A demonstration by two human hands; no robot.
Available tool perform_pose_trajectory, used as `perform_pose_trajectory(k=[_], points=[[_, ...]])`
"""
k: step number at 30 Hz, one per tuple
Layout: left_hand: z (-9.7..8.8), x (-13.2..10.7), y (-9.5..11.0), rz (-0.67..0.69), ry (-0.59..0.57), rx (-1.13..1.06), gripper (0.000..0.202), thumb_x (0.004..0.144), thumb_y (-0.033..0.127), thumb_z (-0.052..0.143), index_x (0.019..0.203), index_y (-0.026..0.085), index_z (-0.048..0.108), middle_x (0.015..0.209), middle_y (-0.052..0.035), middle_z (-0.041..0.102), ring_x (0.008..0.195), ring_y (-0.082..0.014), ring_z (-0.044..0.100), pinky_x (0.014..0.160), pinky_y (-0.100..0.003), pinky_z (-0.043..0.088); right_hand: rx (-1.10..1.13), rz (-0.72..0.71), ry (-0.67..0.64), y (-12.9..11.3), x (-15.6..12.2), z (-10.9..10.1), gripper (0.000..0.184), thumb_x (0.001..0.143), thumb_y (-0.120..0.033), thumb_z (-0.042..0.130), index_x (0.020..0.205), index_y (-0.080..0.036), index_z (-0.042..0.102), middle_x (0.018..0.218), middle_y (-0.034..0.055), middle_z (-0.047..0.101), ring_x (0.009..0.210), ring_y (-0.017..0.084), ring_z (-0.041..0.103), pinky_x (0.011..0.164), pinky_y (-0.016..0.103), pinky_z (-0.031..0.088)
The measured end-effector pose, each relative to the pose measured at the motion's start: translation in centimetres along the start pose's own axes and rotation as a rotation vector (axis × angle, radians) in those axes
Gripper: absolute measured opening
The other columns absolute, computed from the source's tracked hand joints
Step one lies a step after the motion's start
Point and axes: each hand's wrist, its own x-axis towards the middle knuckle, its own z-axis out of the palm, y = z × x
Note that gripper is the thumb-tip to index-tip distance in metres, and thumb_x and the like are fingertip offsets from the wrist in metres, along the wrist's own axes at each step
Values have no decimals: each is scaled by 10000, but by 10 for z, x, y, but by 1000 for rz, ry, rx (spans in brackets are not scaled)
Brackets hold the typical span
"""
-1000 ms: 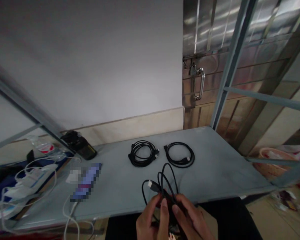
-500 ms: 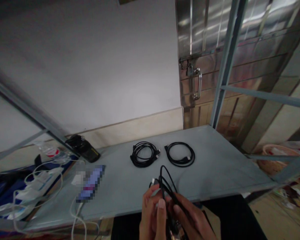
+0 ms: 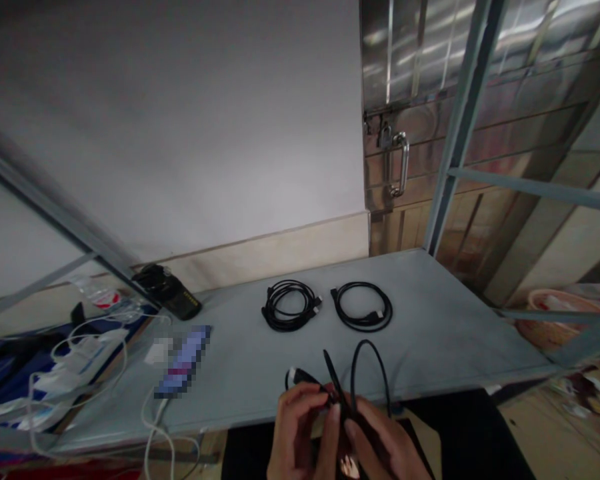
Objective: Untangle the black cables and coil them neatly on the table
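Note:
Near the front edge of the grey table, both hands grip one black cable [image 3: 371, 345]. My left hand [image 3: 305, 427] pinches it close to its plug [image 3: 300, 375], which points up and to the left. My right hand [image 3: 380, 433] is closed around the cable's loops, one of which arches above the fingers. The lower part of the cable is hidden by the hands. Beyond them on the table lie a thick coil of black cables [image 3: 291, 305] and, to its right, a single coiled black cable [image 3: 363, 307] with its plugs showing.
A phone [image 3: 184, 360], partly pixelated, lies left on the grey table [image 3: 245, 360] with a white cord. Behind it is a black device [image 3: 173, 293]. White power strips [image 3: 80, 363] sit far left. Metal posts [image 3: 455, 127] frame the table; a wall stands behind.
The cable's plug end has moved left and the left hand has shifted slightly left with it. A loop of the held cable now arches further right, above the right hand.

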Motion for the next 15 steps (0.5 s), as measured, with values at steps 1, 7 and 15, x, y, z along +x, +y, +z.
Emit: perform_pose_trajectory(k=[1,7,15], points=[[-4,2,-2,-3,-19,-34,239,981,448,836,1205,527,806,1374,-100,738,1185,-376,832,968,-526,771,-16,31,29,3,-1,-4,608,1107,-760,502,1385,-313,807,1343,116,842,1205,308,822,1041,395,687],[-39,18,23,-45,51,-106,296,1007,531,788,1302,530,801,1730,-28,594,1322,-451,780,959,-558,779,-39,97,123,13,-4,-52,609,1121,-689,535,1600,-339,676,1390,106,836,1338,322,788,1183,470,635],[-137,61,58,137,235,177,328,1039,439,785,1364,395,772,1741,-24,587,1366,-427,764,1048,-590,741,-184,-102,555,1,18,-162,481,1097,-677,569,1220,-305,848,1381,142,831,1354,381,765,1254,593,589]])
